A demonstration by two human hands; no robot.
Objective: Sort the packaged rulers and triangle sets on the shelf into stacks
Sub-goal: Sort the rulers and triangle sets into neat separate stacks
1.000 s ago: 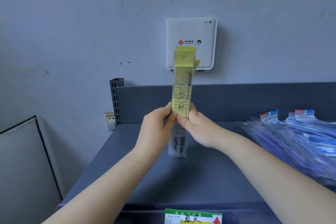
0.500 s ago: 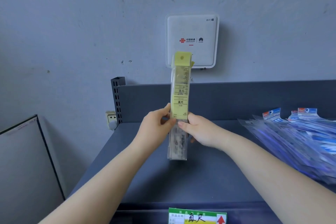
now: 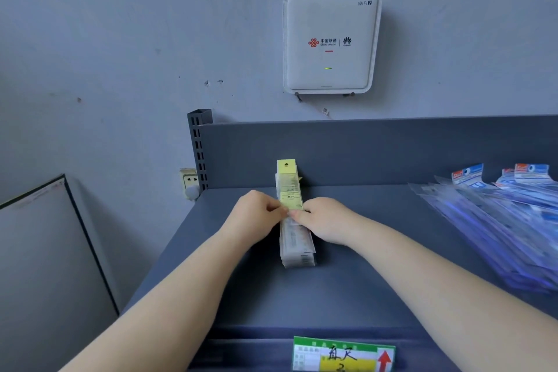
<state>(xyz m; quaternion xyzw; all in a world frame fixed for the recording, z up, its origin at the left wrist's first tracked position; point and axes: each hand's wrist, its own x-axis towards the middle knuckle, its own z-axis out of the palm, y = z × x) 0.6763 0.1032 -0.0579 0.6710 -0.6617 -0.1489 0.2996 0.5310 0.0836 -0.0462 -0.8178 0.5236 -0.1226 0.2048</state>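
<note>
Between left hand (image 3: 256, 214) and right hand (image 3: 327, 220), ruler bundle (image 3: 294, 217) now laid flat on shelf (image 3: 377, 251), no longer held upright above it. Bundle pinched by fingertips from both sides. Blue packets (image 3: 495, 220) well right of right hand, judged unsorted.

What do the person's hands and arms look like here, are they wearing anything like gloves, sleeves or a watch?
Both arms are bare along all that shows: no sleeves in view. The left hand and right hand have no gloves, and no watch, bracelet or ring shows on them.
</note>
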